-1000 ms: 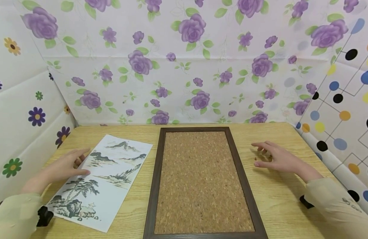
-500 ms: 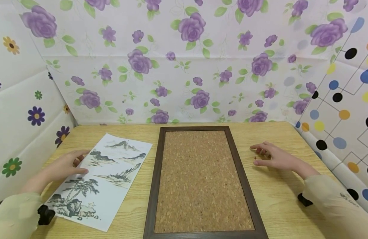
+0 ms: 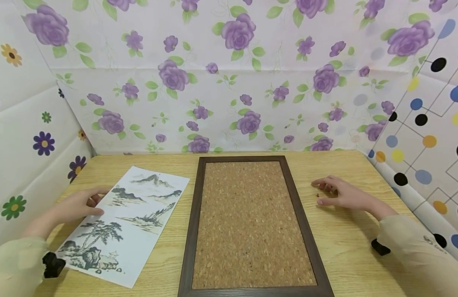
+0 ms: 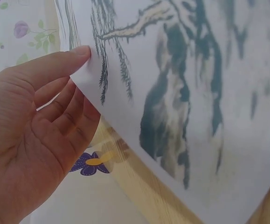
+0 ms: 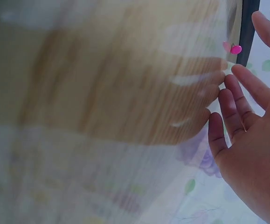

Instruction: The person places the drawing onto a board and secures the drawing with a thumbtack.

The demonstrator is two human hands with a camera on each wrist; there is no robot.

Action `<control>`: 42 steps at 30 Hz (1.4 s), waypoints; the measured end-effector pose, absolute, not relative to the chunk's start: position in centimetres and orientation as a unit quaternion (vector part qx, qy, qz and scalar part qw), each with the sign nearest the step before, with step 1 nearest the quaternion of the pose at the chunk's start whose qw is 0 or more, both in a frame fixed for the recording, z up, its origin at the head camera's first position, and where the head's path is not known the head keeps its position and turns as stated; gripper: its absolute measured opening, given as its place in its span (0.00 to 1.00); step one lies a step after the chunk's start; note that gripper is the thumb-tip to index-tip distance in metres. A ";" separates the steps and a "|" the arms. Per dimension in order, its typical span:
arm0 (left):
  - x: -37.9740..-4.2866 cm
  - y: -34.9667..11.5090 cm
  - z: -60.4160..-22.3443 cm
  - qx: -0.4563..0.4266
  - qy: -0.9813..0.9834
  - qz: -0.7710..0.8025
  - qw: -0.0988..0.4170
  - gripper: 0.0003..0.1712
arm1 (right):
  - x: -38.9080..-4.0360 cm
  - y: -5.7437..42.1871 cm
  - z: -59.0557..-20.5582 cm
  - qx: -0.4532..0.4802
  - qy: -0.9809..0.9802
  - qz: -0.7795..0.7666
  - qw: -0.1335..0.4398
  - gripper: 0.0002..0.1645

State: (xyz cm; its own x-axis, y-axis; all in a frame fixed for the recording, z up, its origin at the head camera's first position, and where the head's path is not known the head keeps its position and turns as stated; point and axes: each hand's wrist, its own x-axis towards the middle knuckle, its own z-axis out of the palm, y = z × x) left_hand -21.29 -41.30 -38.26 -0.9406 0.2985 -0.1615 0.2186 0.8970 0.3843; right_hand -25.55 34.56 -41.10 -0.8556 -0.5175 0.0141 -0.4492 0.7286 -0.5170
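A white sheet of paper with an ink landscape painting [image 3: 140, 222] lies tilted on the table's left side. At its left edge is my left hand [image 3: 74, 206], thumb and fingers apart. The thumb tip overlaps the edge from above; in the left wrist view the sheet [image 4: 237, 154] hides some of the fingertips. A cork board with a dark brown frame [image 3: 251, 227] lies face up in the middle. To its right, my right hand [image 3: 348, 196] holds nothing, fingers loosely bent near a small bright pink object [image 5: 236, 49], perhaps a pushpin, on the table.
The wood-grain table [image 3: 166, 260] shines and mirrors the right fingers. A purple rose cloth [image 3: 221, 95] hangs behind it. A daisy-patterned cloth [image 3: 24, 173] covers the left side and a dotted cloth [image 3: 411, 156] the right.
My left hand has shifted slightly left, and its thumb overlaps the sheet less than before. Right hand, sheet and board have stayed nearly in place.
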 end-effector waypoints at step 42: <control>-20.6 -41.7 -38.3 0.128 0.947 0.284 0.077 0.31 | -26.9 35.5 -41.5 -0.252 0.899 -0.339 0.114 0.17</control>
State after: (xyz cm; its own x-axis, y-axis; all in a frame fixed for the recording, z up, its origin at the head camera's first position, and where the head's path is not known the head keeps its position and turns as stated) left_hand -20.64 -41.69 -38.25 -0.9553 0.2862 -0.0737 0.1986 0.8063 0.5571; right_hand -26.92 35.48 -41.53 -0.8469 -0.5305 -0.0349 -0.3751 0.6428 -0.6679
